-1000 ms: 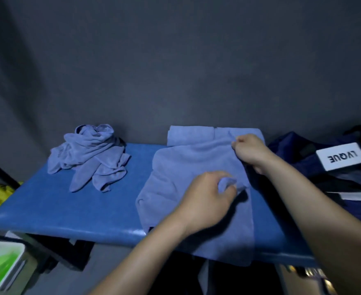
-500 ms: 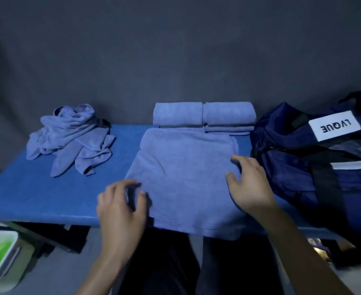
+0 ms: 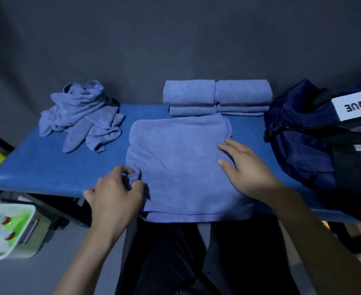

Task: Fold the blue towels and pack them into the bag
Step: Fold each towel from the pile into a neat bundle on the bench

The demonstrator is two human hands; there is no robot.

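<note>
Blue terry towel [image 3: 181,165], half-folded, lies just left of the navy fabric bag [image 3: 307,141]; left hand [image 3: 115,194] pinches its left edge, right hand [image 3: 245,167] presses flat, fingers spread. A loose pinch could drop the fold crooked.

Pale blue towel [image 3: 181,165], navy bag [image 3: 303,141], blue table [image 3: 47,167].

Just one head cam, worn up high, looked forward and down, close over both hands; the bench [image 3: 47,167] sat right under them, wall straight behind.
</note>
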